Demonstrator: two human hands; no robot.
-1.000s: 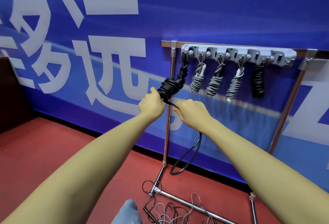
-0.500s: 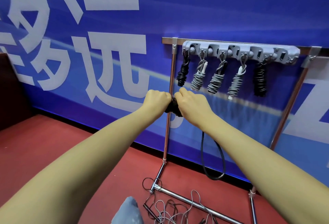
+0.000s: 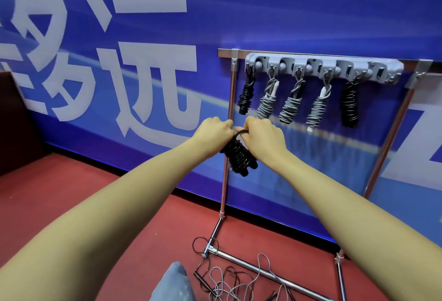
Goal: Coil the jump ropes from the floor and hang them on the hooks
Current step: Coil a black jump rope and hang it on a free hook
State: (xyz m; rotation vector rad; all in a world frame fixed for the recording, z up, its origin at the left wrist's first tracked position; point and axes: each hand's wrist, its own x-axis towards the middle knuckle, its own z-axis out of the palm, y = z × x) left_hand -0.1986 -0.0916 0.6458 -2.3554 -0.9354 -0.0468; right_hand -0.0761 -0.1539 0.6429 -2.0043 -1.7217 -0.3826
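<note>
A coiled black jump rope (image 3: 238, 156) hangs between my hands, below the hook rail. My left hand (image 3: 214, 130) and my right hand (image 3: 262, 133) both pinch the short black loop at the top of the coil. The grey hook rail (image 3: 323, 67) is fixed on a chrome rack (image 3: 227, 157) above and to the right. Several coiled ropes hang from it: a black one (image 3: 245, 96) at the left, three grey ones (image 3: 290, 105) in the middle, another black one (image 3: 349, 105) further right. The hooks at the rail's right end carry nothing.
Loose grey and dark ropes (image 3: 229, 279) lie tangled on the red floor around the rack's base bar (image 3: 263, 270). A grey shoe tip (image 3: 172, 284) shows at the bottom. A blue banner wall (image 3: 143, 61) stands behind the rack; dark furniture (image 3: 12, 121) stands at the left.
The dangling tail of black rope under my right hand is gone, wound into the coil. The coil has dropped from between my fists and hangs below them by its loop.
</note>
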